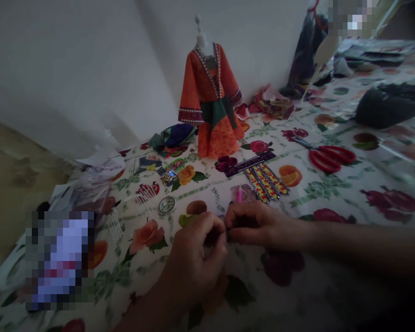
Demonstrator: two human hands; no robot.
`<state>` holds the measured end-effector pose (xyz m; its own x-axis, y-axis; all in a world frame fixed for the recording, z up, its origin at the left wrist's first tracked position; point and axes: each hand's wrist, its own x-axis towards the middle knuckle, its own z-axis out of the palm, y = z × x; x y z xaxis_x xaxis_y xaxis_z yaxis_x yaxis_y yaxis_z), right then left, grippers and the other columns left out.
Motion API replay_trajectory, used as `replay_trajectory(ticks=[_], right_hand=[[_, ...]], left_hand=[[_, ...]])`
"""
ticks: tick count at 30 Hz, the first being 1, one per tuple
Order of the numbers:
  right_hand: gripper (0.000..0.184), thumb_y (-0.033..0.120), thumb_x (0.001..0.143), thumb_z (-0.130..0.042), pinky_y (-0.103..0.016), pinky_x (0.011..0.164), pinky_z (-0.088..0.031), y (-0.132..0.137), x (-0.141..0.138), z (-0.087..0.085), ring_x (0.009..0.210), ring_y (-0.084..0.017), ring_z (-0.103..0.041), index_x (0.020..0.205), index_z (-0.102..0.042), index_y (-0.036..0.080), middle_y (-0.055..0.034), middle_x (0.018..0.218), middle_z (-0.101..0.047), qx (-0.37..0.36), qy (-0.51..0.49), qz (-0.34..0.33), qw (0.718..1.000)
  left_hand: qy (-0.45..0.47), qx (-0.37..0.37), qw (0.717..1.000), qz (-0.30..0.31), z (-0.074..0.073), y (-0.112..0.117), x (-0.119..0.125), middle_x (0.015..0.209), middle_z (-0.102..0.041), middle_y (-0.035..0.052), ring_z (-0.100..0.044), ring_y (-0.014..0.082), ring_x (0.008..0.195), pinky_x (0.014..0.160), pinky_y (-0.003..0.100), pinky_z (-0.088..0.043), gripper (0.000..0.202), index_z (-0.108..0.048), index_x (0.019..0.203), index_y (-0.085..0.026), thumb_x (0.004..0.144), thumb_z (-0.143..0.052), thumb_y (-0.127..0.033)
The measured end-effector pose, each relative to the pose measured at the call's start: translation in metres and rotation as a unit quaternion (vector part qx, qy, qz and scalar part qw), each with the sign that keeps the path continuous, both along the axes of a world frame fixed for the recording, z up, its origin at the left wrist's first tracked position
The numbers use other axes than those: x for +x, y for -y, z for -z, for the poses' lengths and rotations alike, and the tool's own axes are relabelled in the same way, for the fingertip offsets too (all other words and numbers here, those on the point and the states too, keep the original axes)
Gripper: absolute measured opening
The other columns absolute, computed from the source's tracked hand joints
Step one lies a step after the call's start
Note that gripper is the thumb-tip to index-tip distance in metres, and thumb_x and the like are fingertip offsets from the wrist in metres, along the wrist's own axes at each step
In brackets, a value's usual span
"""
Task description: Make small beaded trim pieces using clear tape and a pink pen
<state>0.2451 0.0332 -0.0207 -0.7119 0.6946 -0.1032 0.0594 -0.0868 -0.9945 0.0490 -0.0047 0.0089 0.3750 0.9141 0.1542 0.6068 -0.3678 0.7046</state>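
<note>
My left hand (200, 251) and my right hand (259, 226) meet low over the table, thumbs and forefingers pinched together tip to tip. Something small and dark shows between the fingertips, too little of it to name. Just beyond my right hand a pink pen-like stick (240, 193) points upward. Next to it lie yellow and red patterned strips with beaded edges (267, 182) and a dark purple beaded band (251, 164). Behind these stands a small dress form wearing an orange and green dress (216, 101) with white-beaded trim.
Red-handled scissors (328, 157) lie at the right, blades partly open. Left of my hands are a round tin (166, 204), bead strips (115, 226) and a small glittery packet (168, 177). Fabric scraps (174, 138) sit by the wall. A black bag (390, 106) rests on the flowered tablecloth (335, 198).
</note>
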Motion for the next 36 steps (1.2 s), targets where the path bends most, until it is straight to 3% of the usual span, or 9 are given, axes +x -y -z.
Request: replay_trajectory(ticks=[8, 36], right_hand=[[0.008, 0.022, 0.090, -0.062, -0.021, 0.056, -0.035, 0.0001, -0.0001, 0.0000, 0.065, -0.009, -0.046, 0.088, -0.058, 0.016, 0.0025, 0.073, -0.054, 0.012, 0.005, -0.006, 1.000], [0.007, 0.024, 0.090, -0.060, -0.024, 0.058, -0.037, 0.0027, -0.0013, -0.0010, 0.067, -0.012, -0.045, 0.085, -0.057, 0.019, 0.0011, 0.076, -0.053, 0.031, 0.058, -0.013, 0.998]], left_hand=[[-0.004, -0.003, 1.000, 0.013, -0.0054, 0.0003, 0.0024, 0.068, -0.057, -0.0015, -0.055, 0.0123, 0.060, 0.056, 0.025, -0.041, 0.013, -0.052, 0.075, -0.019, 0.083, -0.047, -0.010], [0.035, -0.050, 0.998, -0.021, 0.0017, 0.0030, 0.0032, 0.068, -0.053, -0.0013, -0.051, 0.0136, 0.061, 0.055, 0.026, -0.040, 0.011, -0.050, 0.073, -0.020, 0.077, -0.051, -0.010]])
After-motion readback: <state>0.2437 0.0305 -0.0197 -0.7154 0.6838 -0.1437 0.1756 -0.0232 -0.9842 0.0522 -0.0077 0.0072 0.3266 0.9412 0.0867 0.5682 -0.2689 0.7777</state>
